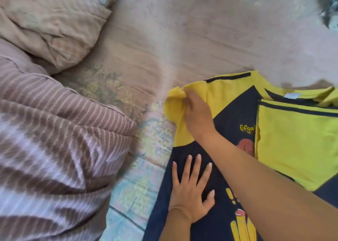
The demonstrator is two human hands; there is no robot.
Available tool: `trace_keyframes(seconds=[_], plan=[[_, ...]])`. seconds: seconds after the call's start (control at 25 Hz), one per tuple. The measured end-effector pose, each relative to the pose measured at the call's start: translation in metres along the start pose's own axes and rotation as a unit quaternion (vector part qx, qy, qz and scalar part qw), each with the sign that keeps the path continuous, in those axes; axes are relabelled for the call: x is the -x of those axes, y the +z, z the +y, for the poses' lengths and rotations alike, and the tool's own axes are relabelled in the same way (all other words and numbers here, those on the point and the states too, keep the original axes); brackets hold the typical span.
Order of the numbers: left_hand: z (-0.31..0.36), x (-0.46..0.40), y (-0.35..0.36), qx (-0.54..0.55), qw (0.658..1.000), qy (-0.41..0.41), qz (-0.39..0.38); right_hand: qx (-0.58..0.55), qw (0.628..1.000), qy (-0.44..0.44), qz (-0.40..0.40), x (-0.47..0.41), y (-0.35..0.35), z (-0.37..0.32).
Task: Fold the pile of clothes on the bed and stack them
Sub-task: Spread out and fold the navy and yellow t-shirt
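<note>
At lower centre my left hand (190,191) presses flat on the navy-and-yellow T-shirt (236,116) spread at the frame's right on the bed (182,39), my right hand (196,113) pinches its yellow sleeve (175,103), one side already folded in, stacking undone.

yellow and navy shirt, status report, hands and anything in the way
Left hand flat on shirt body. Right hand pinching yellow sleeve; other sleeve already folded in. Striped blanket lies apart, not blocking.

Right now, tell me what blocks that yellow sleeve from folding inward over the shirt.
Nothing visible does. The right hand pinches the yellow sleeve; the left hand lies flat lower on the navy shirt, outside the sleeve's path.
</note>
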State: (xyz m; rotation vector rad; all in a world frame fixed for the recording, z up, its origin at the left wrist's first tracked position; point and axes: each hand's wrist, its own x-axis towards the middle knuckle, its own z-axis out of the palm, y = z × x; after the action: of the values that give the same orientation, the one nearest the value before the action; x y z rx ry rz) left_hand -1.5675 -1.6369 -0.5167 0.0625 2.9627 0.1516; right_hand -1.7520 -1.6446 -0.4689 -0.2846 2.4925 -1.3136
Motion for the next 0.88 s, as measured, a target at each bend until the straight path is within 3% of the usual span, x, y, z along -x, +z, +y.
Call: trace_keyframes(seconds=[0.12,0.24,0.28,0.36,0.44,0.48,0.56,0.64,0.72,0.88], plan=[[0.014,0.01,0.005,-0.014,1.0,-0.019,0.015,-0.235,0.947,0.12,0.183,0.043,-0.051,0.036],[0.045,0.025,0.002,-0.081,0.985,0.111,0.104,-0.389,0.845,0.294,0.222,0.073,-0.112,0.085],[0.061,0.033,-0.001,-0.059,0.982,0.137,0.118,-0.375,0.838,0.329,0.221,0.077,-0.129,0.099],[0.092,0.044,-0.019,0.059,0.98,0.141,0.125,-0.261,0.866,0.358,0.233,0.08,-0.149,0.112],[0.103,0.038,-0.042,0.141,0.973,0.103,0.15,-0.121,0.916,0.274,0.267,0.077,-0.155,0.107],[0.099,0.03,-0.049,0.142,0.97,0.072,0.184,-0.071,0.943,0.216,0.244,0.072,-0.154,0.103],[0.086,0.01,-0.054,0.178,0.962,-0.03,0.206,0.023,0.976,0.185,0.114,0.059,-0.151,0.095],[0.076,-0.011,-0.056,0.222,0.951,-0.113,0.185,0.049,0.971,0.233,0.007,0.044,-0.152,0.095],[0.078,-0.033,-0.06,0.258,0.946,-0.133,0.14,-0.007,0.966,0.26,-0.002,0.037,-0.156,0.096],[0.117,-0.072,-0.06,0.296,0.932,-0.194,0.074,0.067,0.98,0.16,-0.098,0.035,-0.176,0.097]])
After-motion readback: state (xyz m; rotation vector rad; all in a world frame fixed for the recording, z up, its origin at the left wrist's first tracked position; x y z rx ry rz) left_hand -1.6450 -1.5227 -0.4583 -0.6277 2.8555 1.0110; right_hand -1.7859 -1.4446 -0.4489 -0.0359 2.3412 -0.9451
